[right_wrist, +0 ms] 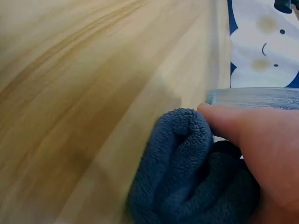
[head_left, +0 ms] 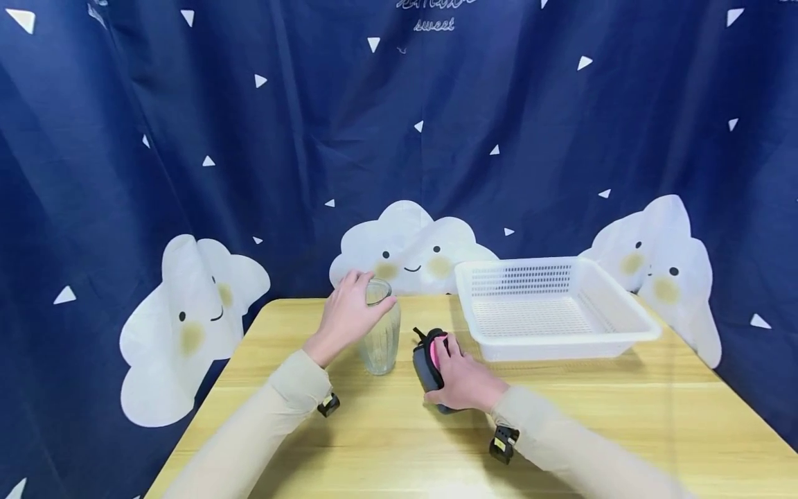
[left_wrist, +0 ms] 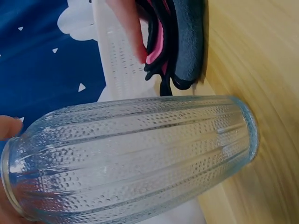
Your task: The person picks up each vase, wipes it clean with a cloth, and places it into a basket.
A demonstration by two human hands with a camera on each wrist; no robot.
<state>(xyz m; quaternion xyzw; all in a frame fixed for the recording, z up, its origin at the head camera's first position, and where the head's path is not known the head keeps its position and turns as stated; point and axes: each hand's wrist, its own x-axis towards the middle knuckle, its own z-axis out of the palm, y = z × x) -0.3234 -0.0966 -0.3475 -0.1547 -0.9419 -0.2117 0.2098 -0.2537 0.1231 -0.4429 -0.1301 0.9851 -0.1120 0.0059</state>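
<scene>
A tall ribbed clear glass vase (head_left: 383, 346) stands upright on the wooden table. My left hand (head_left: 350, 312) grips it around the rim from above, thumb on the right side and fingers behind. In the left wrist view the dimpled vase (left_wrist: 140, 154) fills most of the picture. Just right of it, my right hand (head_left: 464, 381) holds a rolled dark grey towel (head_left: 424, 371) from above, its fingertips on a pink, black-edged piece (head_left: 434, 352) bundled with the towel. The right wrist view shows the towel's folded end (right_wrist: 173, 172) close over the tabletop, thumb along its side.
A white plastic basket (head_left: 548, 339) with slotted walls sits at the back right of the wooden table (head_left: 386, 443). Behind the table hangs a dark blue curtain (head_left: 374, 138) with clouds and white triangles. Black wrist cameras (head_left: 502, 443) are strapped under both sleeves.
</scene>
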